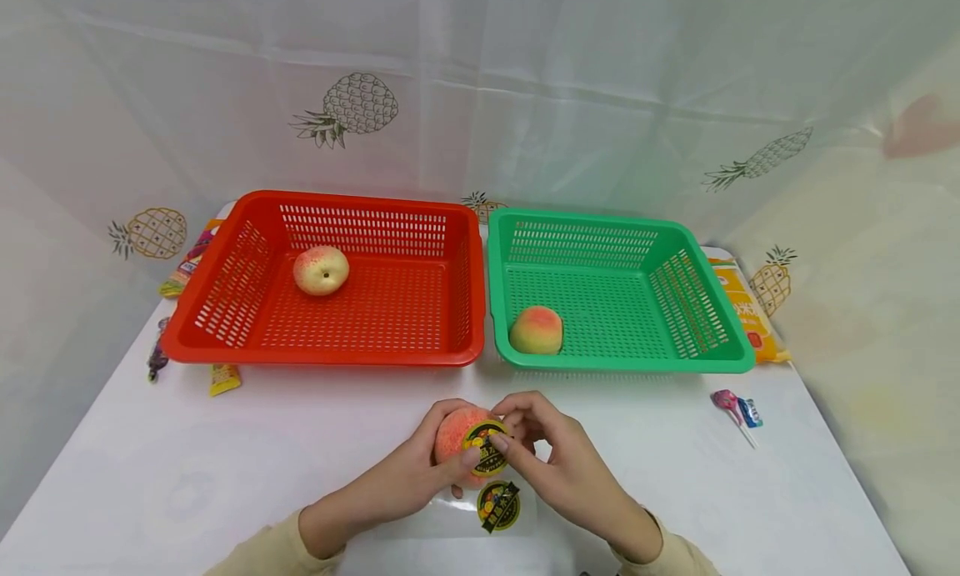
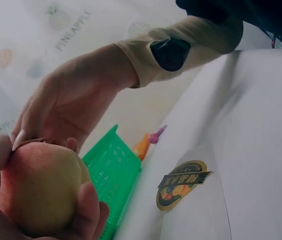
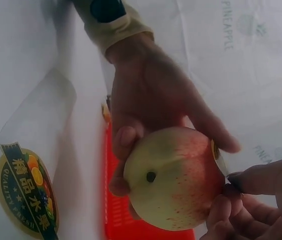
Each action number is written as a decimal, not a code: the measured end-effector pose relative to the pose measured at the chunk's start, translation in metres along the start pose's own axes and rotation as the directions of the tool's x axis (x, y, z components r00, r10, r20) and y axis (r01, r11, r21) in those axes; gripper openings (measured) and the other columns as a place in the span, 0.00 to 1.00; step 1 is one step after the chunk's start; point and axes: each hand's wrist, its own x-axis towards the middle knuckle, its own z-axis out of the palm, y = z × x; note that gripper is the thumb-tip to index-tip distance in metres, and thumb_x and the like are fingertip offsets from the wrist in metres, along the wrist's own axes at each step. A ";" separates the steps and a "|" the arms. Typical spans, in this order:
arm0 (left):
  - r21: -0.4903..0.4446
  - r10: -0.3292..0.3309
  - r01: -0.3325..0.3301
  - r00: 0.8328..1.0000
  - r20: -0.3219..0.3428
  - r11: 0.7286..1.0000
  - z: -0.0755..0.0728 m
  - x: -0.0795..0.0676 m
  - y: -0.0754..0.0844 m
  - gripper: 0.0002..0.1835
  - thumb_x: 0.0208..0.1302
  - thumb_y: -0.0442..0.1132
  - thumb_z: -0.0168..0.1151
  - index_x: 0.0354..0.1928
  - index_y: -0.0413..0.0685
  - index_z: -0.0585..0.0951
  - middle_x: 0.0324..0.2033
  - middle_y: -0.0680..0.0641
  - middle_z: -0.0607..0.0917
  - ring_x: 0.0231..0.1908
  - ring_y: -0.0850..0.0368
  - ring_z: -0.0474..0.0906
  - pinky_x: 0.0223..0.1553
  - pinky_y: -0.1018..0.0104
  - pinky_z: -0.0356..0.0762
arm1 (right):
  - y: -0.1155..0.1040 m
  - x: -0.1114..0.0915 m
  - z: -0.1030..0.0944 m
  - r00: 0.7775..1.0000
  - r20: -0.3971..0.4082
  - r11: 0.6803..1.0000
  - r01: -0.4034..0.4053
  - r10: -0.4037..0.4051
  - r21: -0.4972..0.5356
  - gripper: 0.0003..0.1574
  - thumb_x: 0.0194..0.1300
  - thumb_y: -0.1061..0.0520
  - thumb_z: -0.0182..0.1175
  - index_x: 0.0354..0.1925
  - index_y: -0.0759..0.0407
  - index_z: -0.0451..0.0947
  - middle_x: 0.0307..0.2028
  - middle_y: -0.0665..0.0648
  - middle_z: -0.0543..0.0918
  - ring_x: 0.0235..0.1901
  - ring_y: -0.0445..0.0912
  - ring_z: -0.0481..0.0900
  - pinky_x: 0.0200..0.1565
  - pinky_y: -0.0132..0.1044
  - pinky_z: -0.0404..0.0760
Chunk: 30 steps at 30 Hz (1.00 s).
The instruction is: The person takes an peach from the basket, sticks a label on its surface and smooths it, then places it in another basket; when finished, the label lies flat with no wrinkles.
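Observation:
In the head view my left hand (image 1: 405, 480) grips a pink-red peach (image 1: 452, 434) near the table's front, its thumb lying on a round black-and-gold fruit sticker (image 1: 486, 459) on the peach's side. My right hand (image 1: 570, 468) pinches that sticker's right edge between thumb and fingers. From the right wrist view, the sticker's edge (image 3: 218, 154) stands out a little from the peach (image 3: 168, 180), whose pale end with a dark stem hole shows. Below the hands, a second round sticker (image 1: 498, 507) lies on a glossy backing sheet (image 1: 420, 523).
Behind the hands stand a red basket (image 1: 322, 358) holding one peach (image 1: 321, 270) and a green basket (image 1: 630, 365) holding another peach (image 1: 537, 330). A lollipop (image 1: 726, 401) and a blue wrapper (image 1: 750, 413) lie right. Orange (image 1: 742, 309) and yellow (image 1: 224, 379) packets lie by the baskets.

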 end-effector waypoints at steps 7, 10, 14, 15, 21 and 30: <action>0.078 0.028 -0.020 0.994 -0.105 0.997 0.006 0.000 -0.001 0.27 0.63 0.48 0.51 0.58 0.55 0.52 0.49 0.44 0.67 0.36 0.52 0.75 0.32 0.64 0.75 | 0.021 -0.003 0.010 0.994 -0.105 0.981 -0.006 -0.015 -0.196 0.11 0.59 0.55 0.58 0.41 0.52 0.70 0.29 0.47 0.71 0.27 0.36 0.68 0.24 0.28 0.70; 0.075 0.035 -0.025 0.990 -0.137 0.997 0.007 0.000 -0.002 0.28 0.63 0.48 0.51 0.59 0.53 0.50 0.49 0.41 0.66 0.34 0.50 0.75 0.32 0.65 0.74 | 0.031 -0.001 0.016 0.993 -0.096 0.973 -0.085 0.066 -0.214 0.16 0.59 0.47 0.57 0.44 0.48 0.68 0.30 0.47 0.68 0.27 0.36 0.67 0.25 0.28 0.70; 0.065 0.047 -0.037 0.988 -0.145 0.997 0.008 0.001 -0.002 0.26 0.65 0.46 0.48 0.59 0.51 0.49 0.49 0.40 0.65 0.35 0.48 0.76 0.32 0.65 0.75 | 0.035 0.004 0.022 0.969 -0.029 0.958 -0.247 0.245 -0.149 0.20 0.57 0.38 0.53 0.44 0.43 0.65 0.27 0.49 0.65 0.21 0.37 0.64 0.22 0.28 0.67; 0.061 0.050 -0.042 0.989 -0.143 0.997 0.008 0.001 -0.002 0.26 0.65 0.46 0.48 0.58 0.51 0.49 0.49 0.40 0.65 0.36 0.47 0.77 0.31 0.65 0.74 | 0.036 0.005 0.023 0.959 -0.015 0.951 -0.281 0.282 -0.129 0.20 0.57 0.36 0.52 0.44 0.42 0.64 0.26 0.50 0.64 0.20 0.37 0.63 0.21 0.27 0.66; 0.032 0.078 -0.074 0.987 -0.138 0.997 0.009 0.000 -0.002 0.23 0.66 0.43 0.45 0.58 0.51 0.50 0.49 0.41 0.65 0.35 0.46 0.77 0.30 0.66 0.74 | 0.036 0.010 0.023 0.946 0.058 0.948 -0.318 0.318 0.003 0.17 0.63 0.40 0.48 0.44 0.45 0.62 0.26 0.48 0.70 0.24 0.39 0.66 0.26 0.30 0.68; -0.069 0.114 -0.121 0.989 -0.095 0.990 0.002 0.000 -0.001 0.19 0.67 0.42 0.39 0.56 0.52 0.50 0.46 0.39 0.69 0.35 0.46 0.78 0.30 0.65 0.73 | 0.042 0.014 0.021 0.952 0.121 0.925 -0.303 0.282 0.229 0.13 0.69 0.48 0.38 0.45 0.55 0.60 0.44 0.53 0.74 0.38 0.43 0.74 0.37 0.34 0.77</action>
